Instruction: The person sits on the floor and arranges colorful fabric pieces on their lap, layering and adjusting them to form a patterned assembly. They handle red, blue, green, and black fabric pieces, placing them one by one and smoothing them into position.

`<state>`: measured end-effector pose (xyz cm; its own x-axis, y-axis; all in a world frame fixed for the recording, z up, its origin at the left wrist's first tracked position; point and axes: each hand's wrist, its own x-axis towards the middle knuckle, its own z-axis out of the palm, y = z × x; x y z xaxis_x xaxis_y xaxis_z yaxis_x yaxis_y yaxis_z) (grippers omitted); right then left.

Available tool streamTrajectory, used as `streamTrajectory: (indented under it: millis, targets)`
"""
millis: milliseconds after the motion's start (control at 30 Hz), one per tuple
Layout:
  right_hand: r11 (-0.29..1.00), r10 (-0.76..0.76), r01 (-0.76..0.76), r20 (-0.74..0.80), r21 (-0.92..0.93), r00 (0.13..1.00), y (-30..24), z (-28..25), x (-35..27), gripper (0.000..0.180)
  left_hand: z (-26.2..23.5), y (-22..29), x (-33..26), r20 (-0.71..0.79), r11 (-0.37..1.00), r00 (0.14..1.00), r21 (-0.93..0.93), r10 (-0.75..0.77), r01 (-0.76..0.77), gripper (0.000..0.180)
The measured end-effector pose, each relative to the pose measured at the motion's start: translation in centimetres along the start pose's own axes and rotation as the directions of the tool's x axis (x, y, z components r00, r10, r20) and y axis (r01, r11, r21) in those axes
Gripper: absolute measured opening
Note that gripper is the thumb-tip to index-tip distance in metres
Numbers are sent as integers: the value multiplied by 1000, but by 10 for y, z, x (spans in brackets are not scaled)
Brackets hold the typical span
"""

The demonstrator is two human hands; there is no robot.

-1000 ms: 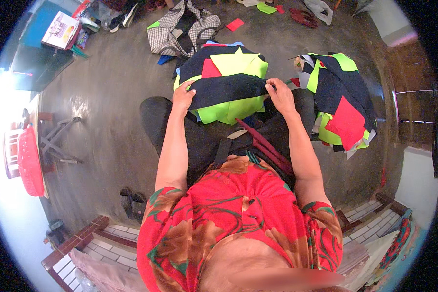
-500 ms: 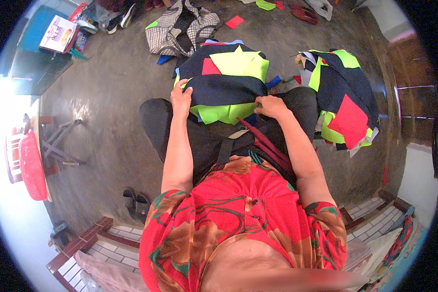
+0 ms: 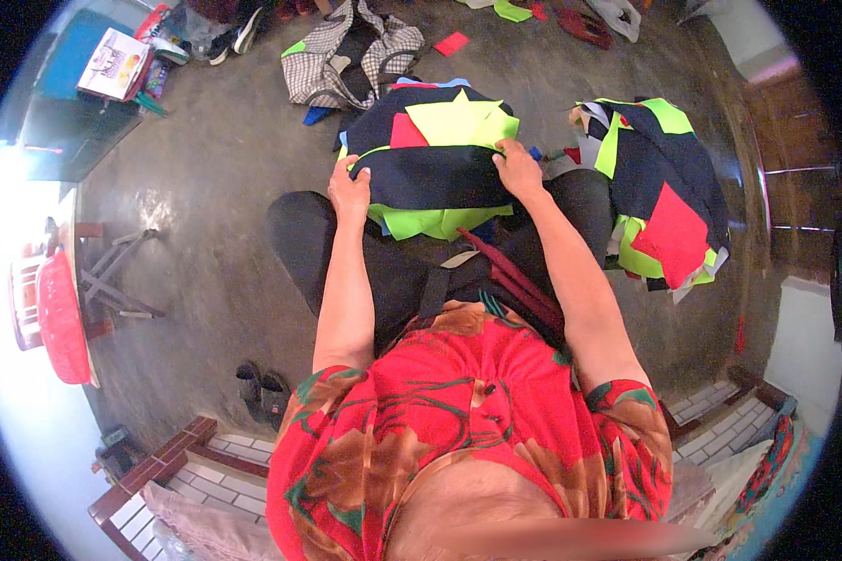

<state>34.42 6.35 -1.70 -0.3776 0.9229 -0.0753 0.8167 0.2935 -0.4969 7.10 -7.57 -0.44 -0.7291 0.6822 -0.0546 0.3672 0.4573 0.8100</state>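
A dark navy cloth piece (image 3: 430, 178) lies across the near side of a heap of fabric between my knees. My left hand (image 3: 349, 190) is closed on its left edge, thumb on top. At the upper right corner my right hand (image 3: 518, 171) pinches the same cloth. A thin yellow-green strip shows along its far edge. Beyond it, on the heap, lie a neon yellow piece (image 3: 458, 120) and a red piece (image 3: 407, 132). Bright green cloth (image 3: 421, 222) hangs out below the navy piece, near my lap.
To the right sits a second heap with navy cloth (image 3: 660, 164) and a red piece (image 3: 675, 234). A checked bag (image 3: 313, 75) lies on the floor ahead, beside a small red scrap (image 3: 451, 44). Dark sandals (image 3: 262, 388) are at the left, behind my knee.
My right hand has moved up from the cloth's lower right corner to its upper right corner. The navy cloth's far edge now shows a yellow-green strip. My left hand has hardly moved.
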Motion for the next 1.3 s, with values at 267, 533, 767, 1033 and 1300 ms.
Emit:
streamTrajectory:
  millis: [267, 533, 767, 1033, 1300]
  targets:
    - [979, -16, 44, 142, -197, 990, 2, -3, 5, 21, -7, 9, -6, -2, 1000, 1000, 9, -24, 24, 35]
    - [984, -175, 171, -85, -53, 981, -4, -2, 1, 14, -8, 3, -8, -53, 971, 998, 238, 21, -8, 35]
    - [971, -199, 219, -189, 95, 962, -1, 3, 6, 14, -4, 1, -6, -112, 943, 994, 332, 6, 31, 32]
    - [952, -117, 189, -282, 242, 952, -12, -5, 6, 12, -3, 6, -5, -221, 897, 962, 440, 161, -49, 43]
    - [960, -278, 268, 142, 81, 950, -17, 4, -11, 18, 22, 6, -21, 142, 741, 783, 260, 606, -620, 31]
